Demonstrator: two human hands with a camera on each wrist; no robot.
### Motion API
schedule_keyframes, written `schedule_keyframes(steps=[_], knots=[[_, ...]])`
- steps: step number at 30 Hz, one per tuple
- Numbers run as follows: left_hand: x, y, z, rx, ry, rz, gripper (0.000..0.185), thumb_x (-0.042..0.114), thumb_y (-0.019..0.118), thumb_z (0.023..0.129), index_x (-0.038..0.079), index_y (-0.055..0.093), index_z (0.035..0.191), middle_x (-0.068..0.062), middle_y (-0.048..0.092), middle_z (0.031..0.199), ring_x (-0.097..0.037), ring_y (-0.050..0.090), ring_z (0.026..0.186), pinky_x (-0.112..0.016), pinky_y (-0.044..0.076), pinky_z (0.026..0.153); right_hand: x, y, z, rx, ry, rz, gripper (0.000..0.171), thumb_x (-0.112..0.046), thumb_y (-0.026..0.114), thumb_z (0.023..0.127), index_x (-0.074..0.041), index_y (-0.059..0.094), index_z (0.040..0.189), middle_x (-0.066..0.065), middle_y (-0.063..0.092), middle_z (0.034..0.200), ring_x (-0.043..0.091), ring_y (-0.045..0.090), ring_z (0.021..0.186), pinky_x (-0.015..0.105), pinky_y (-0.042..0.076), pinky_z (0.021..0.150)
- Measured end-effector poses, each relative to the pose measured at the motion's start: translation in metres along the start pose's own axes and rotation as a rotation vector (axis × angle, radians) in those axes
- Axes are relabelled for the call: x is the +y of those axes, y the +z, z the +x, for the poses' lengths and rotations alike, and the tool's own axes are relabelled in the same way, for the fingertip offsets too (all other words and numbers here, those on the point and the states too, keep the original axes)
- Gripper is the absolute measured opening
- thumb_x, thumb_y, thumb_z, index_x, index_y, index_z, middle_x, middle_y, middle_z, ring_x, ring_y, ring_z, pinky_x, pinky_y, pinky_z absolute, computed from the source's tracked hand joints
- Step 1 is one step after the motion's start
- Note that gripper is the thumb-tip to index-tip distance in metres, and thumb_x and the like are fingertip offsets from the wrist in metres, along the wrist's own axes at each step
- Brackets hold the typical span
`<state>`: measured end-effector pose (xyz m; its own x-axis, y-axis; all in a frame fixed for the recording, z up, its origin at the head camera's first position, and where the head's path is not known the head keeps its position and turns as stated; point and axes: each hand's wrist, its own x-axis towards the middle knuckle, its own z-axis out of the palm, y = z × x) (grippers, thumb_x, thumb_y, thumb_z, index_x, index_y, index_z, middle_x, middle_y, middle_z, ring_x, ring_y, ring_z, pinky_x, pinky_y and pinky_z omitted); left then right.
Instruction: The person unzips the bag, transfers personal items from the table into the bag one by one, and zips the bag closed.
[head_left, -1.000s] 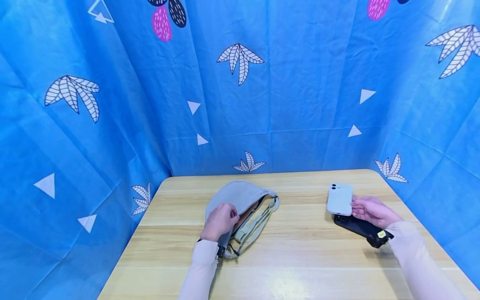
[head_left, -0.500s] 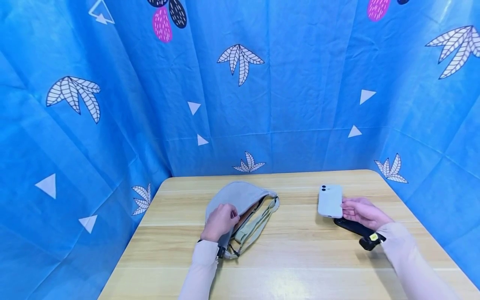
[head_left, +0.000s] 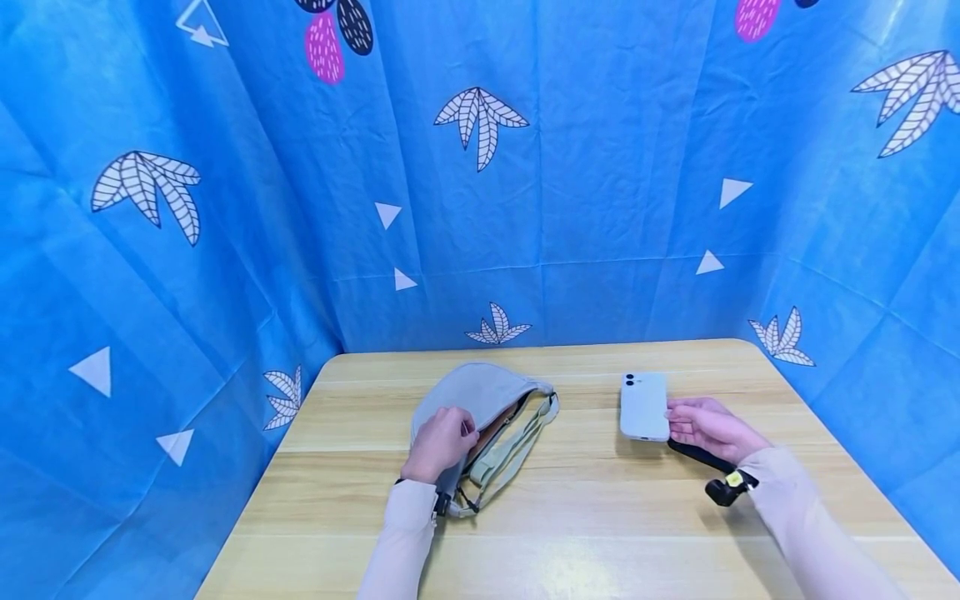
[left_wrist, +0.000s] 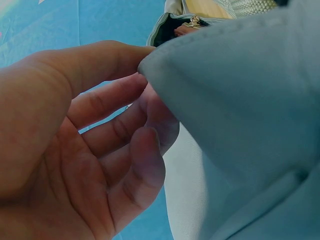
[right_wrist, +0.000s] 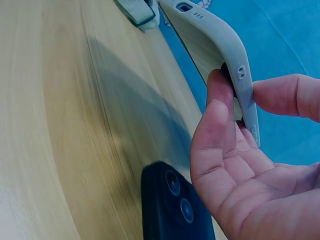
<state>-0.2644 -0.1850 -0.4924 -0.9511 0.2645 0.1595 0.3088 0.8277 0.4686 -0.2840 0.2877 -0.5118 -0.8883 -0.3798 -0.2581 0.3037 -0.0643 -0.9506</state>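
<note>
Blue patterned backdrop (head_left: 600, 167) on three sides, behind wooden table (head_left: 600, 517)

Grey crossbody bag (head_left: 480, 400) flat on table, left of centre, mouth open toward the right, strap (head_left: 517, 454) bunched alongside. Head view: left hand (head_left: 438, 442) on the bag's near edge, fingers curled over the fabric. Left wrist view, not visible from the head: fabric edge pinched between thumb (left_wrist: 100, 60) and curled fingers (left_wrist: 135, 165), flap lifted, dark interior just visible at top

White phone (head_left: 643, 406) held off the table right of centre, back and twin lenses toward the head camera. Right hand (head_left: 708, 427) grips its right edge, narrow pinch. Right wrist view adds: thumb (right_wrist: 215, 130) on one face, fingers on the other, phone tilted with a shadow on the wood beneath

Black phone (head_left: 701, 457) mostly hidden under the right hand in head view; right wrist view shows it flat on the table, lenses up (right_wrist: 172, 205), apart from the white one

Small black wrist unit with yellow dot (head_left: 727, 486) at right cuff
</note>
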Motion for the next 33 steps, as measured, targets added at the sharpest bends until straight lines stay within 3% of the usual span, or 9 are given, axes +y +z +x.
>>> schedule_keyframes(steps=[14, 24, 33], knots=[[0.000, -0.001, 0.000, -0.001, -0.004, -0.001, 0.009, 0.014, 0.073, 0.093, 0.012, 0.077, 0.086, -0.001, 0.074, 0.081, -0.007, 0.060, 0.063, -0.028, 0.051, 0.061, 0.005, 0.020, 0.005, -0.016, -0.003, -0.073, 0.070, -0.003, 0.048, 0.104, 0.024, 0.004, 0.151, -0.004, 0.070, 0.101, 0.006, 0.070, 0.089, 0.023, 0.059, 0.085], [0.001, -0.001, -0.001, 0.002, -0.005, -0.002, 0.009, 0.014, 0.074, 0.093, 0.012, 0.076, 0.085, 0.000, 0.073, 0.080, -0.007, 0.060, 0.063, -0.028, 0.052, 0.061, 0.010, 0.035, 0.011, -0.102, -0.038, -0.077, 0.051, -0.002, 0.048, 0.104, 0.025, 0.028, 0.142, 0.000, 0.076, 0.105, 0.012, 0.075, 0.096, 0.027, 0.060, 0.089], [0.001, -0.001, -0.001, -0.006, -0.001, -0.008, 0.008, 0.015, 0.074, 0.094, 0.012, 0.076, 0.086, 0.000, 0.073, 0.080, -0.007, 0.059, 0.062, -0.028, 0.051, 0.060, 0.013, 0.052, 0.016, -0.137, -0.040, -0.069, 0.059, -0.003, 0.049, 0.104, 0.026, 0.020, 0.146, 0.001, 0.076, 0.109, 0.013, 0.075, 0.100, 0.029, 0.060, 0.092]])
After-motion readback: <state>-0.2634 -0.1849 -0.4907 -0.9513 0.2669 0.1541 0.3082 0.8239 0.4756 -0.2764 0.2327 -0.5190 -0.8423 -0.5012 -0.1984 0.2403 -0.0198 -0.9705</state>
